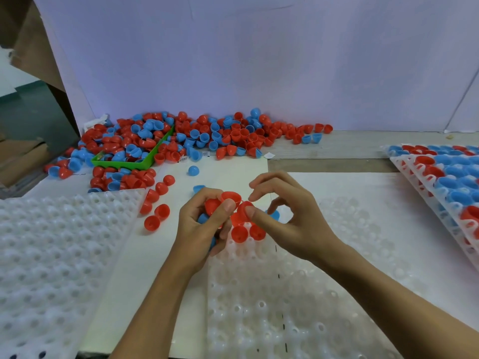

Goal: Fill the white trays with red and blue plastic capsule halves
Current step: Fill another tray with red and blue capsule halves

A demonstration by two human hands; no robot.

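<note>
While my left hand (204, 224) cradles a clutch of red and blue capsule halves, my right hand (282, 216) pinches one red half (243, 207) over the barely started white tray (272, 294), next needing an empty pocket.

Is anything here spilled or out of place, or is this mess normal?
The green bin looks overwhelmed: red and blue capsule halves spill past it in a loose heap along the wall. A few red strays lie between the trays, and a lone blue one sits apart. Nothing looks broken.
</note>
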